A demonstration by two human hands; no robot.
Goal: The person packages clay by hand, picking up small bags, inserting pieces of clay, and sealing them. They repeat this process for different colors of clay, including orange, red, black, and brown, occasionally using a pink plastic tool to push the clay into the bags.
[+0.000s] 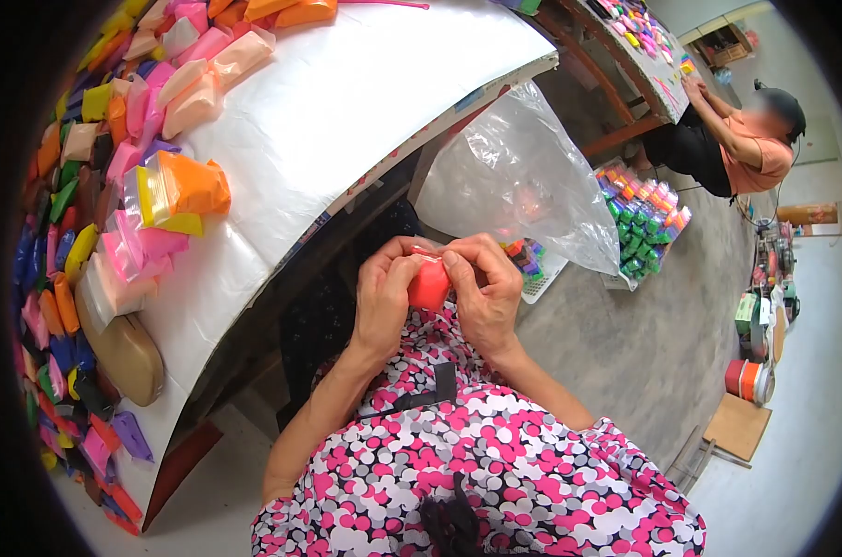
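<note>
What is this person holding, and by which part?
A red plastic packet, pinched near its upper edge by the left hand and right hand.

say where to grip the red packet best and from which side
Probably pinch the red packet near both ends of its upper edge, one hand from each side, as the left hand and right hand do; its rounded body shows uncovered below.
</note>
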